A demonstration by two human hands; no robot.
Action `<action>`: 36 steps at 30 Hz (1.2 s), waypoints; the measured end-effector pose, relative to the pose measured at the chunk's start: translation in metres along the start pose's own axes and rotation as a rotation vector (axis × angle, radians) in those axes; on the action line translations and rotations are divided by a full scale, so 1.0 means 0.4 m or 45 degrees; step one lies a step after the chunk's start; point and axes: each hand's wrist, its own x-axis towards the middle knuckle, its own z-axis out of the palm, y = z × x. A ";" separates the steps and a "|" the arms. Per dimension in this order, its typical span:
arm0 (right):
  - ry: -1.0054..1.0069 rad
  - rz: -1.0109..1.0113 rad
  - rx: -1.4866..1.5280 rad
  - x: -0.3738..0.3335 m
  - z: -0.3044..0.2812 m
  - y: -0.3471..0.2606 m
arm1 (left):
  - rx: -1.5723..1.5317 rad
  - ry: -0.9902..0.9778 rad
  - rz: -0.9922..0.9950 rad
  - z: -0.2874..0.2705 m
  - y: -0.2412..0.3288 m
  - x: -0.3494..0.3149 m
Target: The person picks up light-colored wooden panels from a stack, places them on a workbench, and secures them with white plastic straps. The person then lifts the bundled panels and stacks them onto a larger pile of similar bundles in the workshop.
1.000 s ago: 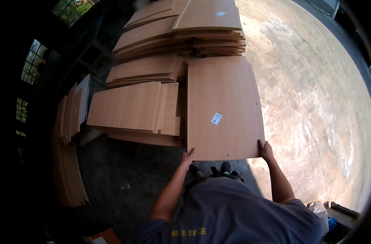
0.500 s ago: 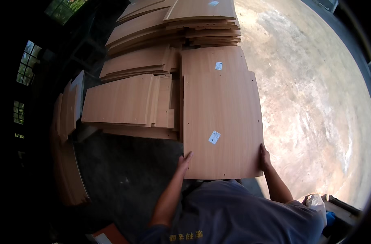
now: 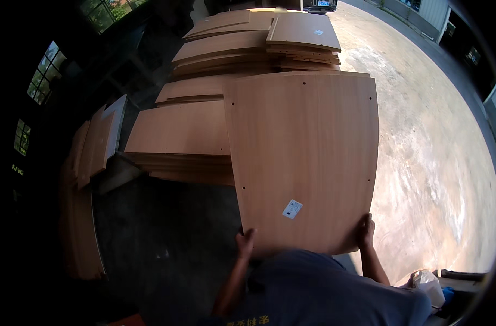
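A large wood-grain panel (image 3: pixel 308 141) is held up in front of me, with small drilled holes near its edges and a white label (image 3: pixel 292 209) low on its face. My left hand (image 3: pixel 246 243) grips its lower left edge, thumb on the face and fingers behind. At the lower right edge my right hand (image 3: pixel 366 232) is closed round the panel in the same way. The panel's near edge comes close to my body. Behind it, the far edge of another panel (image 3: pixel 362 75) just shows; most of what lies there is hidden.
Stacks of similar panels (image 3: pixel 177 127) stand left of and beyond the held one, with a labelled panel (image 3: pixel 305 31) topping the far stack. More boards (image 3: pixel 98 144) lean at the left. Sunlit concrete (image 3: pixel 433 163) spreads on the right; a white plastic bag (image 3: pixel 428 288) sits at lower right.
The panel's far end has risen toward me, so it looks larger and hides more of the stacks. Both hands have kept their grip. My view has shifted slightly.
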 end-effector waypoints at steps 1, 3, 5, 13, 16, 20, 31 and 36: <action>-0.042 -0.017 0.329 -0.037 0.042 -0.016 | 0.035 0.040 -0.086 -0.060 -0.008 -0.018; -0.193 -0.045 1.013 -0.116 0.161 -0.085 | 0.047 0.126 0.358 -0.192 -0.054 -0.036; -0.248 -0.103 0.883 -0.161 0.235 -0.056 | 0.165 0.175 0.513 -0.324 -0.069 -0.089; -0.443 -0.039 0.594 -0.255 0.692 -0.063 | 0.320 0.630 0.605 -0.789 -0.185 -0.360; -0.679 -0.120 0.517 -0.300 0.946 -0.135 | 0.250 0.784 0.597 -0.938 -0.231 -0.415; -1.073 -0.155 0.457 -0.428 1.362 -0.239 | 0.145 1.059 0.392 -1.144 -0.219 -0.510; -2.170 0.233 0.259 -1.054 2.543 -0.384 | -0.512 2.070 0.052 -1.681 -0.125 -0.631; -2.427 0.136 -0.093 -1.364 2.896 -0.306 | -0.945 2.338 -0.145 -1.884 -0.193 -0.666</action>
